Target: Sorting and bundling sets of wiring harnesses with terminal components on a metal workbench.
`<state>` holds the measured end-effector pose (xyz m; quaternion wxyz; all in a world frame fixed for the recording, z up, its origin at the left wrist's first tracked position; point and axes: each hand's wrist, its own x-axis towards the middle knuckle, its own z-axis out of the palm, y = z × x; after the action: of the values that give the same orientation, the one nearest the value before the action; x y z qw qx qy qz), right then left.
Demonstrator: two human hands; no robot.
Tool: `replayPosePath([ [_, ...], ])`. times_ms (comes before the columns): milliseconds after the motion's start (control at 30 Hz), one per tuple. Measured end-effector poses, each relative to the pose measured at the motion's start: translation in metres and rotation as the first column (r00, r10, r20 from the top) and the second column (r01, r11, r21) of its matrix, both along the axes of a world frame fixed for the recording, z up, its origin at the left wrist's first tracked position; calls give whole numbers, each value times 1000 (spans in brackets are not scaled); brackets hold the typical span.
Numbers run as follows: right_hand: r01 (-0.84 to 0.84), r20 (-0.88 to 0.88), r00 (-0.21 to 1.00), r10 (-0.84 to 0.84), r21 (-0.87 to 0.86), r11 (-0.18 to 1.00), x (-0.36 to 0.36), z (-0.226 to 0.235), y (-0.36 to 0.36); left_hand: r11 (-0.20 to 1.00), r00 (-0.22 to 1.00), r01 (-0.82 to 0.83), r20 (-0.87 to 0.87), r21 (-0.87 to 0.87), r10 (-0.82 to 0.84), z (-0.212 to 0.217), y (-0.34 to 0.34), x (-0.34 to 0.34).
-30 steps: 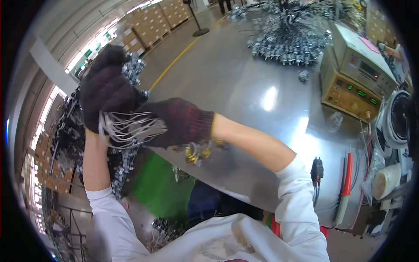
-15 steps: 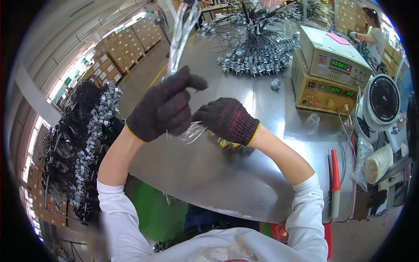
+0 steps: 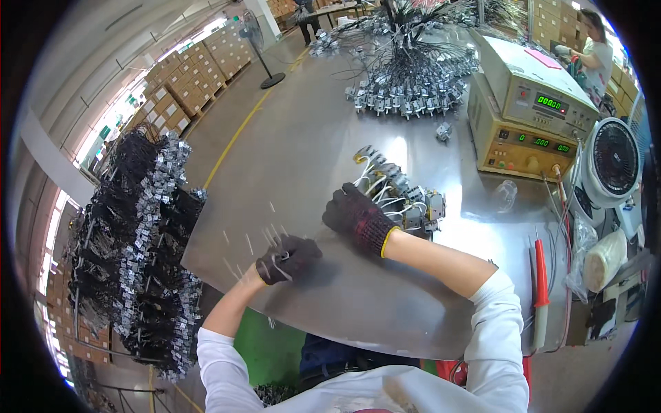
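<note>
Nearby, wired connector bundle (image 3: 396, 196) beside right hand (image 3: 358, 218), tester (image 3: 527, 117) beyond.

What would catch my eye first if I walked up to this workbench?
Probably the two dark gloved hands on the shiny metal table: the left hand near its front edge, the right hand on a small bundle of wired parts. Next, the big heap of similar parts at the far end, beside yellow test instruments.

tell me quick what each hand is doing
Left hand: closed on thin wires.
Right hand: fingers curled on the wired parts on the table.
</note>
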<state>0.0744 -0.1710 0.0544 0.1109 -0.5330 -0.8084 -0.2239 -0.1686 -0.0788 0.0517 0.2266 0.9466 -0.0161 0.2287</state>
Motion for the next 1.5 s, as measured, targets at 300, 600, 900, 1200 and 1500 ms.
replayPosePath([
  [300, -3, -54, 999, -3, -129, 992, -27, 7, 2, 335, 897, -398, -285, -854, 339, 22, 8, 12],
  [600, 140, 24, 990, -138, -234, 962, -10, 7, -8, 447, 921, -347, -210, -824, 328, 25, 3, 40],
  [900, -159, -334, 942, 24, -383, 910, -8, 100, -121, 694, 706, -519, 207, -498, 677, -53, 89, 96],
  [1200, -358, -344, 932, 110, -840, 408, -71, 195, -105, 523, 866, -105, 180, -846, 466, -82, 151, 169],
  [1500, -388, -379, 917, 123, -780, 491, -100, 213, -73, 423, 709, -133, 213, -896, 673, -32, 83, 184],
])
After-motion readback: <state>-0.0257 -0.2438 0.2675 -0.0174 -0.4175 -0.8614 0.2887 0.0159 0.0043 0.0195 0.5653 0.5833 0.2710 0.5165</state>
